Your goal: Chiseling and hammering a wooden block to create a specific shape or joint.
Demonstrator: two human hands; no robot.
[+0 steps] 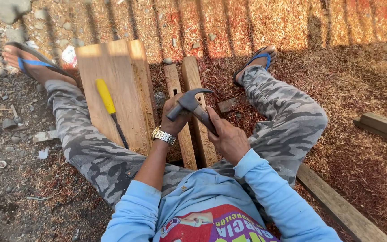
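On sawdust-strewn ground [359,58], right hand [229,139] clamped on hammer [191,105], left hand [173,118] perhaps gripping something hidden, over wood strips [193,80]

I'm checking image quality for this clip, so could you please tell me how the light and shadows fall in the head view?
Head view: low sun throws long striped shadows across the sawdust at the top; the wide board is half lit; the hammer, the left hand and the right hand sit in soft shade, sharp, without glare; the edges bend slightly.

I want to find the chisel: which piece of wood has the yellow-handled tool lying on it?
The wide flat wooden board over the left leg carries the yellow-handled tool; both narrow wooden strips beside it carry none.
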